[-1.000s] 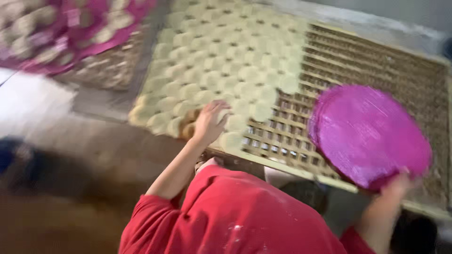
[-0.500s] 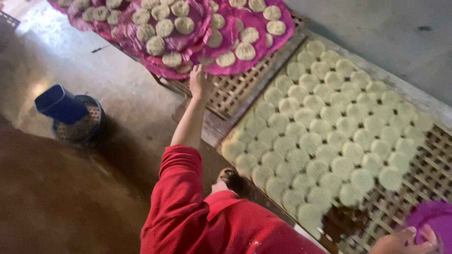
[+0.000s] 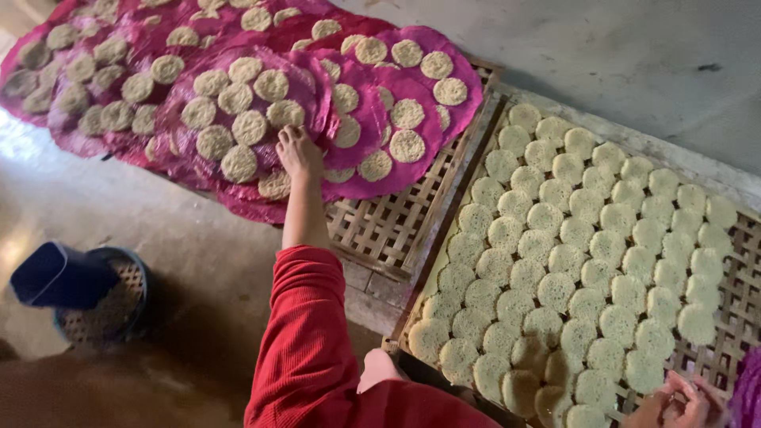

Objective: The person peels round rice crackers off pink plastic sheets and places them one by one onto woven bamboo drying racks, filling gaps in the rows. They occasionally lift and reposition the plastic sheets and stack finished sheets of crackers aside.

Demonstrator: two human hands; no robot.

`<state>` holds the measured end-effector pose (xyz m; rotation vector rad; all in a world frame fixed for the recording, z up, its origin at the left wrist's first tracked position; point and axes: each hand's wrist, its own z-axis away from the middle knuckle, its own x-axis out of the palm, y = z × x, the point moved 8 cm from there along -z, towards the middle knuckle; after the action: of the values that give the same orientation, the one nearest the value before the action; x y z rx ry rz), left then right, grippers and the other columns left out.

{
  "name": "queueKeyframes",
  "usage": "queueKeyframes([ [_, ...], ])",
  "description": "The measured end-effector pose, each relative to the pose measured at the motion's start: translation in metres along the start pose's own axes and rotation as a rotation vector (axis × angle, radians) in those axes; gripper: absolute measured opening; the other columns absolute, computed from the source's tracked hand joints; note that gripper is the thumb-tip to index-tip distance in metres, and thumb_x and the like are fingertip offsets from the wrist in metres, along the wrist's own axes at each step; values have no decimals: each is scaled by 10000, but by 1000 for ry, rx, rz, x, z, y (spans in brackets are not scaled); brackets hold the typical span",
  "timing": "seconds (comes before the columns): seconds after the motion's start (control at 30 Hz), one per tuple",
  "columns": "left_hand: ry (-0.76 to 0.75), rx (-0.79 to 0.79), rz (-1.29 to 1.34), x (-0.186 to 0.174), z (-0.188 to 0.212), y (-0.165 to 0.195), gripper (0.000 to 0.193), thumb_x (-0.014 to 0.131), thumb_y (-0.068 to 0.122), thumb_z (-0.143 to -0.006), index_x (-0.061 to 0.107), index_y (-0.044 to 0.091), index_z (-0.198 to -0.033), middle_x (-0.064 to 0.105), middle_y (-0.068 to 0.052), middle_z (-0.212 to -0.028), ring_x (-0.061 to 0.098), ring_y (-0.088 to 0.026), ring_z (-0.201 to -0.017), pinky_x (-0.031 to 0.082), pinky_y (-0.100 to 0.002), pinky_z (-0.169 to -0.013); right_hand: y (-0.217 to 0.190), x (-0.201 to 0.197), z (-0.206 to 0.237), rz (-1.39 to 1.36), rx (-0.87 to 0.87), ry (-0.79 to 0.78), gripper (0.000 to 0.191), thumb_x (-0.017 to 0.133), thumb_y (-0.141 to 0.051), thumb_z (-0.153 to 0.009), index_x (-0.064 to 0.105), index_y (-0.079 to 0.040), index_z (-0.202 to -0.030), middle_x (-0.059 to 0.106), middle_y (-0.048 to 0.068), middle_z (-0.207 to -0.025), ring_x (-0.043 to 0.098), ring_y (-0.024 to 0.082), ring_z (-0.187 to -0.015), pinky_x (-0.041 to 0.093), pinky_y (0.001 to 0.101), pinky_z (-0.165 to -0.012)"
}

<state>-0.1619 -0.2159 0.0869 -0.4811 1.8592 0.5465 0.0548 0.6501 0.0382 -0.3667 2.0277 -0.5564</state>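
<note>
My left hand (image 3: 300, 150) reaches forward in a red sleeve (image 3: 305, 333) and lies on the near edge of a magenta round mat (image 3: 246, 95) that carries several pale round cakes (image 3: 250, 125). Whether its fingers grip the mat is unclear. More magenta mats with cakes overlap to either side (image 3: 412, 87). My right hand (image 3: 674, 400) is at the bottom right corner, fingers curled on the edge of another magenta mat (image 3: 747, 392), mostly out of view. It hovers over the near edge of a woven bamboo tray (image 3: 745, 297) packed with rows of round cakes (image 3: 555, 238).
A second bamboo tray (image 3: 380, 226) lies under the magenta mats, its near corner bare. On the floor to the left, a dark blue container (image 3: 47, 273) leans in a small round basket (image 3: 115, 305). A grey concrete surface (image 3: 634, 55) runs behind the trays.
The view has swung left and closer to the magenta mats. My left hand has moved from the tray of cakes onto a mat's edge. My right hand with its mat has slid to the frame corner.
</note>
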Motion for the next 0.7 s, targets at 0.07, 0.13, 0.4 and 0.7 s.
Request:
queueKeyframes([
  [0.07, -54, 0, -196, 11, -15, 0, 526, 749, 224, -875, 626, 83, -1366, 520, -141, -1459, 470, -300, -1341, 447, -452, -1062, -11, -6, 9, 24, 57, 110, 113, 591, -27, -1225, 566, 83, -1217, 641, 203, -1161, 597, 178, -929, 518, 315, -833],
  [0.13, 114, 75, -96, -1, -31, 4, 425, 732, 331, -882, 665, 114, -1240, 577, -177, -1369, 551, -347, -1245, 510, -494, -953, -43, -7, 15, 34, -58, 143, 95, 587, -13, -1213, 567, 79, -1200, 601, 209, -1199, 597, 193, -944, 518, 308, -827],
  [0.4, -132, -48, 196, -23, -75, -40, 172, 556, 202, -1091, 698, 159, -1176, 746, -77, -941, 687, -167, -677, 549, -278, -499, -116, -29, 17, 420, -71, 33, 63, 611, -6, -1165, 606, 53, -1142, 554, 130, -1238, 629, 227, -911, 530, 312, -790],
  [0.7, -26, 260, 852, -140, -49, 2, 157, 583, 93, -1116, 740, 81, -1107, 722, -81, -893, 641, -130, -727, 490, -298, -571, -122, -25, -3, -75, -47, 166, 101, 582, 31, -1165, 651, 93, -1206, 604, 81, -1258, 664, 209, -970, 568, 272, -862],
])
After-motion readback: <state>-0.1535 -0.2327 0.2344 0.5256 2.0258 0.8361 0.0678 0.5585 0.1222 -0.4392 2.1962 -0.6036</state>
